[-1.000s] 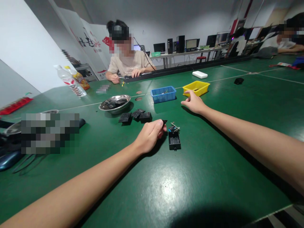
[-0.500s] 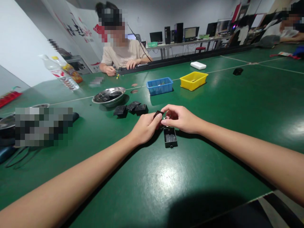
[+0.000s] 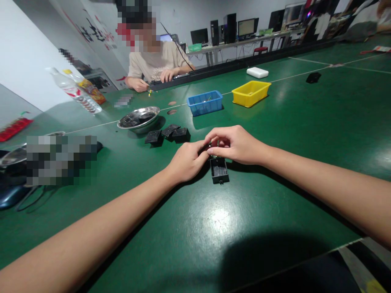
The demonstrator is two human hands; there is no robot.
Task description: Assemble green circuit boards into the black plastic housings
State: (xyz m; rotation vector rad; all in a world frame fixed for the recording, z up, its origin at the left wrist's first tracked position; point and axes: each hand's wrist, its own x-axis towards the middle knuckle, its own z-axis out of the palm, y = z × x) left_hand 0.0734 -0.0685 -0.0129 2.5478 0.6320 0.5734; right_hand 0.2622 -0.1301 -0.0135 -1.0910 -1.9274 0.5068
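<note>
In the head view my left hand (image 3: pixel 185 163) is closed round a small black plastic piece (image 3: pixel 204 149), mostly covered by my fingers. Against it works my right hand (image 3: pixel 236 144), its thumb and fingertips bent together near small shiny metal bits that I cannot make out clearly. Just below both hands an open black plastic box (image 3: pixel 219 170) lies on the green table, its hollow side up and a small tab at its near end. Several similar black boxes (image 3: pixel 181 135) lie in a group beyond my left hand.
A metal bowl (image 3: pixel 139 124) holding black parts stands at the back left. Farther back are a blue bin (image 3: pixel 205 106) with small parts, a yellow bin (image 3: pixel 250 97) and a white case (image 3: pixel 257 73). Across the table (image 3: pixel 290 110) sits a person (image 3: pixel 157 61) handling small items.
My right hand's fingertips have come down against the left hand's fingers, hiding more of the black piece. The whole view has tilted slightly downward. The open box stays on the table.
</note>
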